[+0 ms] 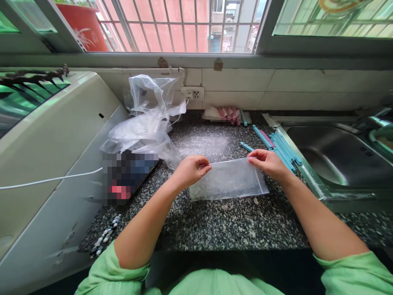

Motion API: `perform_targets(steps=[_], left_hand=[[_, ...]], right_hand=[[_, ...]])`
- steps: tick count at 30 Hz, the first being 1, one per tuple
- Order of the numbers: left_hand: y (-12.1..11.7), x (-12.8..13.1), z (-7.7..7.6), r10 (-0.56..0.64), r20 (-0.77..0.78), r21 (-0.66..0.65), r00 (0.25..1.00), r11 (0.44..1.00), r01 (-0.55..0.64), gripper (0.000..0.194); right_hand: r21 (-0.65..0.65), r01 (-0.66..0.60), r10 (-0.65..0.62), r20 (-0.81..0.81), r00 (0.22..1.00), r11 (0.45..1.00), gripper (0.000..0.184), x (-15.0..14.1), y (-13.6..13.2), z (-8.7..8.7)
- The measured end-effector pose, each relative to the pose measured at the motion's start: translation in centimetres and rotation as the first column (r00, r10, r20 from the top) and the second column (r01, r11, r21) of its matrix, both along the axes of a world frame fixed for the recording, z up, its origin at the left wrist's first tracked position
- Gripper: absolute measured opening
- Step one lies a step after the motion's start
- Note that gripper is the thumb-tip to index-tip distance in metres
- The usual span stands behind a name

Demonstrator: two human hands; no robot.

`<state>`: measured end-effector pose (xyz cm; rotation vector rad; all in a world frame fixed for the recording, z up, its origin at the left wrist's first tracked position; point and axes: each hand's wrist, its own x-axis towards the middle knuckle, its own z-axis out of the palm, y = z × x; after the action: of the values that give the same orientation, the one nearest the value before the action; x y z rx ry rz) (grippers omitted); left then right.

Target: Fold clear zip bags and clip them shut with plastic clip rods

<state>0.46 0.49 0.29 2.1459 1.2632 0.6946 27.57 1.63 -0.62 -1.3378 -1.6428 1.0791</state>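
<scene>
A clear plastic bag lies flat, long side across, just above or on the speckled countertop. My left hand pinches its far edge near the left corner. At the far right part of the same edge, my right hand grips the bag between thumb and fingers. The bag looks empty, with a seam line near its right end. Close beyond my right hand lie several turquoise bag-sealing clips, with a pink clip among them.
Crumpled clear plastic bags are heaped at the left, beside a blurred-out device with a white cable. Small bags with pink clips rest by the wall. A steel sink is at the right, a white appliance at the left.
</scene>
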Motion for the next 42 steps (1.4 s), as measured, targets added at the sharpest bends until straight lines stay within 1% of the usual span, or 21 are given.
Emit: perform_targets(steps=[2, 4, 6, 7, 8, 9, 10, 12, 14, 15, 17, 19, 23, 27, 30, 34, 36, 38, 40, 41, 42], left_hand=[[0.2, -0.2, -0.1, 0.006, -0.013, 0.019, 1.000, 1.000, -0.006, 0.009], [0.4, -0.5, -0.1, 0.023, -0.059, 0.076, 0.998, 0.997, -0.019, 0.010], [0.4, -0.6, 0.1, 0.056, -0.122, 0.201, 0.991, 0.979, -0.031, 0.012], [0.2, -0.6, 0.2, 0.076, -0.144, 0.289, 0.987, 0.957, -0.031, 0.012], [-0.1, -0.5, 0.3, 0.093, -0.155, 0.382, 0.983, 0.924, -0.027, 0.012], [-0.4, -0.2, 0.5, 0.108, -0.154, 0.473, 0.982, 0.881, -0.022, 0.013], [-0.9, 0.1, 0.6, 0.110, -0.144, 0.553, 0.983, 0.833, -0.012, 0.016], [-1.9, 1.1, 0.8, 0.092, -0.125, 0.663, 0.988, 0.748, 0.014, 0.025], [-2.9, 2.1, 0.8, 0.046, -0.130, 0.726, 0.990, 0.685, 0.064, 0.022], [-3.2, 2.5, 0.7, 0.021, -0.139, 0.748, 0.990, 0.658, 0.091, 0.019], [-3.6, 3.0, 0.5, -0.012, -0.154, 0.773, 0.988, 0.622, 0.128, 0.015], [-3.5, 3.2, 0.3, -0.014, -0.160, 0.783, 0.987, 0.607, 0.136, 0.014], [-2.4, 2.4, 0.0, 0.025, -0.198, 0.790, 0.980, 0.596, 0.144, 0.016], [-0.4, 0.3, -0.1, 0.125, -0.268, 0.784, 0.955, 0.605, 0.141, 0.023], [1.1, -1.2, -0.3, 0.189, -0.301, 0.759, 0.935, 0.641, 0.115, 0.027], [1.9, -1.9, -0.7, 0.162, -0.293, 0.738, 0.942, 0.665, 0.115, 0.027], [1.8, -1.9, -0.6, 0.162, -0.273, 0.748, 0.948, 0.656, 0.103, 0.024], [1.5, -1.8, -0.4, 0.190, -0.247, 0.776, 0.950, 0.626, 0.077, 0.019], [1.1, -1.6, -0.1, 0.227, -0.250, 0.798, 0.941, 0.598, 0.068, 0.016], [0.8, -1.4, 0.1, 0.237, -0.276, 0.797, 0.931, 0.599, 0.083, 0.015], [0.5, -1.2, 0.2, 0.233, -0.321, 0.780, 0.918, 0.615, 0.116, 0.014]], right_hand=[[0.036, -0.013, 0.012, 0.042, 0.999, 0.999, 0.024, 0.1, 0.1, -0.1], [0.106, -0.018, 0.013, 0.046, 0.999, 0.994, 0.025, 0.0, 0.1, -0.2], [0.232, -0.010, -0.001, 0.049, 0.999, 0.973, 0.023, -0.2, -0.3, 0.0], [0.324, -0.001, -0.020, 0.060, 0.998, 0.946, 0.021, -0.5, -0.6, 0.1], [0.432, 0.007, -0.045, 0.077, 0.996, 0.902, 0.018, -0.8, -1.1, 0.4], [0.544, 0.004, -0.070, 0.100, 0.992, 0.839, 0.015, -1.1, -1.7, 0.6], [0.649, -0.012, -0.091, 0.125, 0.988, 0.761, 0.011, -1.5, -2.3, 0.9], [0.791, -0.118, -0.081, 0.208, 0.975, 0.600, 0.007, -2.4, -3.7, 1.5], [0.844, -0.241, -0.048, 0.299, 0.953, 0.480, 0.011, -3.2, -4.8, 1.7], [0.852, -0.282, -0.035, 0.330, 0.943, 0.440, 0.013, -3.5, -5.2, 1.8], [0.861, -0.317, -0.032, 0.358, 0.933, 0.398, 0.015, -3.9, -5.7, 1.7], [0.866, -0.317, -0.043, 0.360, 0.932, 0.388, 0.015, -3.9, -5.6, 1.5], [0.869, -0.299, -0.066, 0.352, 0.934, 0.395, 0.015, -3.2, -4.8, 1.5], [0.893, -0.172, -0.208, 0.278, 0.938, 0.416, 0.014, -1.4, -3.6, 2.0], [0.881, -0.048, -0.281, 0.200, 0.939, 0.470, 0.009, 0.0, -2.5, 2.2], [0.826, 0.014, -0.266, 0.166, 0.950, 0.563, 0.006, 0.6, -1.6, 2.0], [0.785, 0.031, -0.237, 0.149, 0.960, 0.618, 0.008, 0.5, -1.5, 1.8], [0.753, 0.080, -0.235, 0.102, 0.967, 0.654, 0.006, 0.4, -1.5, 1.6], [0.734, 0.137, -0.259, 0.055, 0.964, 0.665, 0.003, 0.5, -1.3, 1.3], [0.728, 0.152, -0.270, 0.047, 0.962, 0.668, 0.003, 0.5, -1.1, 1.1], [0.722, 0.155, -0.274, 0.050, 0.960, 0.674, 0.004, 0.6, -1.0, 0.9]])
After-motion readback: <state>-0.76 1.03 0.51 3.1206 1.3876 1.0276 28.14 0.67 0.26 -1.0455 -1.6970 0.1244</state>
